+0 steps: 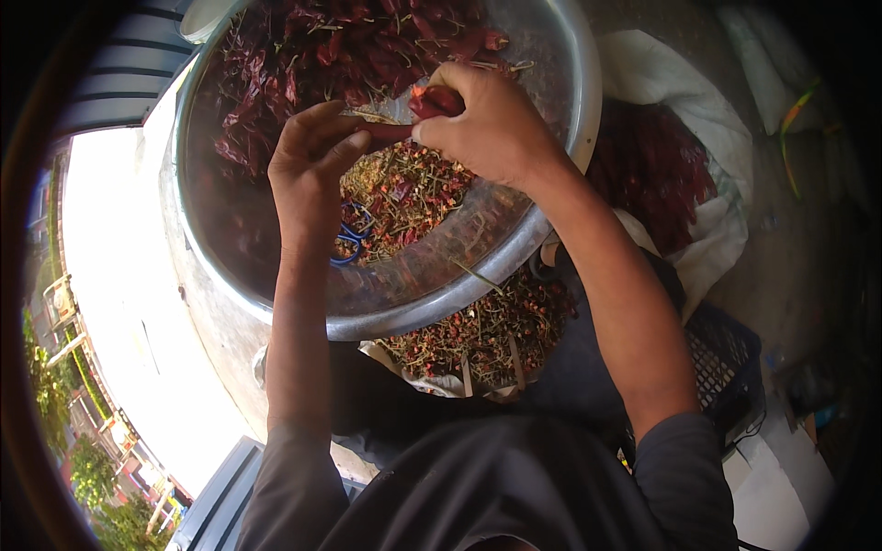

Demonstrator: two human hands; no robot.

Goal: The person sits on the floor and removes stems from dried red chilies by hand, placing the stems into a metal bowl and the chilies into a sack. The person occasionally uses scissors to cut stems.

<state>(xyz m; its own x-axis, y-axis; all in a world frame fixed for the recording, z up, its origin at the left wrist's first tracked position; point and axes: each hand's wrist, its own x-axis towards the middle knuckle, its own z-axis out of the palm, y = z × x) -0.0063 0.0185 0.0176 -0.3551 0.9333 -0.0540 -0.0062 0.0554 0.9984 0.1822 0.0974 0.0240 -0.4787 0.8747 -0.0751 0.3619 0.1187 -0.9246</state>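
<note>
Above a large round metal basin (586, 89), my left hand (303, 155) pinches one end of a dark red dried chili pod (389, 133). Its other end reaches the thumb of my right hand (499, 131). Curled into that right hand is another red chili piece (435, 102), with an orange, torn-looking end. Whole dried chilies (331, 52) are heaped at the far side of the basin. Below my hands, chili stems, seeds and caps (413, 213) cover the basin floor. Blue-handled scissors (353, 234) lie partly in these scraps, their blades hidden.
More stems and caps (475, 330) fill a container between my legs, under the basin's near rim. To the right, a white woven sack (727, 151) holds red chilies (648, 172). A dark plastic crate (723, 351) stands beside my right arm. Bright ground lies to the left.
</note>
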